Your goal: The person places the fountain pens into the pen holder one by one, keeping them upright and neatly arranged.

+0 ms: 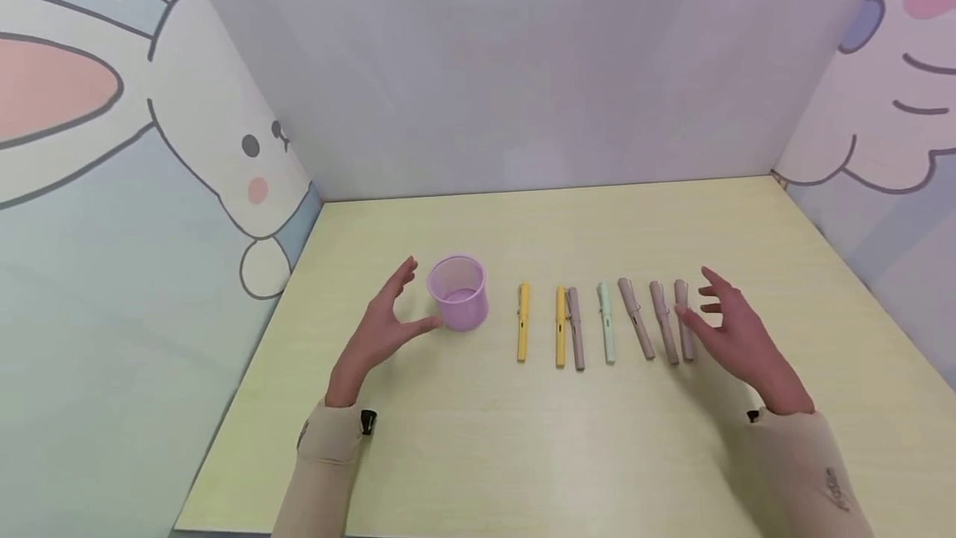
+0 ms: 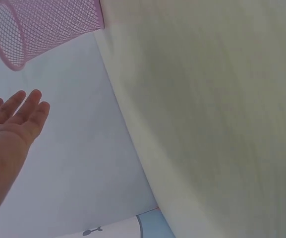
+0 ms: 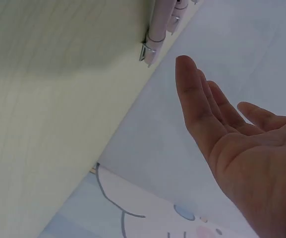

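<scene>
A pink-purple mesh pen holder [image 1: 465,311] stands upright on the table, left of a row of capped pens. My left hand [image 1: 379,332] is spread beside the holder's left side, thumb near its lower edge; in the left wrist view the fingers are apart from the mesh holder [image 2: 58,25]. The row has a yellow pen [image 1: 523,322], another yellow pen [image 1: 560,327], a mauve pen [image 1: 576,329] close beside it, a mint green pen [image 1: 607,322] and several more mauve pens [image 1: 663,322]. My right hand [image 1: 735,335] hovers at the row's right end, fingers extended, holding nothing.
The pale wood-look table [image 1: 478,438] meets a plain grey-white back wall [image 1: 523,65]. Side panels with cartoon animals stand at left [image 1: 202,173] and right [image 1: 896,106]. Both sleeves are beige, and a small black piece [image 1: 368,422] shows at the left cuff.
</scene>
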Available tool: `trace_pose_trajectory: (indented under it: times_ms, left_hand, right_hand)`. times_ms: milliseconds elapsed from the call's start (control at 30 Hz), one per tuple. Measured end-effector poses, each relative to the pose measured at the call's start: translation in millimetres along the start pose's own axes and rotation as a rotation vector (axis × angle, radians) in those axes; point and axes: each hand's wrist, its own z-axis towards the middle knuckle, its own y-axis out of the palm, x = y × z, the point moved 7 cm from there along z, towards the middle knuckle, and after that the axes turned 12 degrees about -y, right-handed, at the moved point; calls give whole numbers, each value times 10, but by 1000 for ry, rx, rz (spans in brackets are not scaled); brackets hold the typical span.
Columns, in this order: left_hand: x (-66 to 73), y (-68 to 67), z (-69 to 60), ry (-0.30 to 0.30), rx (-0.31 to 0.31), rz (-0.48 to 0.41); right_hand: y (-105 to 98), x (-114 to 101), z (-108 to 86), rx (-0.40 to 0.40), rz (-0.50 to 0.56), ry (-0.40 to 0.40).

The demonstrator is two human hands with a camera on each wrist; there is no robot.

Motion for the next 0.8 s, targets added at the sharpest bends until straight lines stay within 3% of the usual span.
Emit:
trace_pose_trajectory:
  times_ms: [333,800]
  left_hand:
    - [-26,119,215,-4,-104,-110]
    - [-30,191,328,-58,-133,-70]
  right_hand:
    - [36,298,-7,-85,101,155]
    - [108,482,51,-162,247,247]
